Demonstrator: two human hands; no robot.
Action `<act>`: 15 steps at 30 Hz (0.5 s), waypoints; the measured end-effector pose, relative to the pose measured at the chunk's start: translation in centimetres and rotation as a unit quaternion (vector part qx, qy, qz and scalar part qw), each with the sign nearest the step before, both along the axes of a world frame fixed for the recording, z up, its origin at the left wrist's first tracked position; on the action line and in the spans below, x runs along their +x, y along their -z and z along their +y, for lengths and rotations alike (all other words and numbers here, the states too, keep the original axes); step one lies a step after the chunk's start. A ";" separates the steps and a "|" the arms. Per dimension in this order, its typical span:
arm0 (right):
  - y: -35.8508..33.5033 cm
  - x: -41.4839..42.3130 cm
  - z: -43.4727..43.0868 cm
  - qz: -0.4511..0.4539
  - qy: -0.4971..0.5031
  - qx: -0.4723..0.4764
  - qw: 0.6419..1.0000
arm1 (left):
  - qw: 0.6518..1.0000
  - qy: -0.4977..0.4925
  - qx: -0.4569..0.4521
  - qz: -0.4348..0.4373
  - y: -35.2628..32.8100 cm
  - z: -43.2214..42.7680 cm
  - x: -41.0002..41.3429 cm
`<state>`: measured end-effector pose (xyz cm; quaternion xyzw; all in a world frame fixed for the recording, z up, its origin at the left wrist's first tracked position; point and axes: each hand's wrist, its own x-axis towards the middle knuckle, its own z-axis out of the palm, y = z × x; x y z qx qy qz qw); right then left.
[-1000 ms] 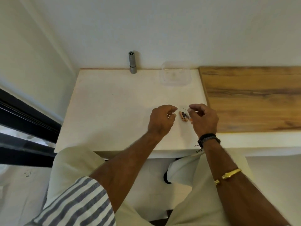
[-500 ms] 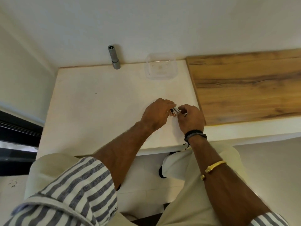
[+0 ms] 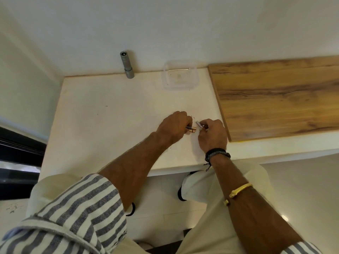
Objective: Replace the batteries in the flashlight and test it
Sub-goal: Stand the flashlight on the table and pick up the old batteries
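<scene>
A grey flashlight stands upright at the back edge of the white table, against the wall. My left hand is closed on two small batteries whose copper-coloured ends poke out to the right, just above the tabletop. My right hand pinches a small silver piece, possibly another battery, close beside them. The two hands nearly touch near the table's right side.
A clear plastic container sits at the back of the table, right of the flashlight. A wooden board lies along the right. My knees are under the table's front edge. A dark window frame is at left.
The batteries that lay on the table between my hands are now held in my left hand. My right hand has taken up the silver piece. The view has shifted slightly.
</scene>
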<state>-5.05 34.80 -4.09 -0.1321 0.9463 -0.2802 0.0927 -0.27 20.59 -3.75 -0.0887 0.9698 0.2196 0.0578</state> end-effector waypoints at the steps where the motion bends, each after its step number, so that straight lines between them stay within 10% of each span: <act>1: -0.1 0.1 0.0 -0.001 0.000 -0.005 1.000 | 1.000 -0.005 0.004 -0.009 0.0 -0.1 0.0; 15: -3.1 -3.6 -4.3 0.046 -0.057 -0.085 0.994 | 0.989 -0.102 0.002 0.106 -2.1 -4.3 -1.6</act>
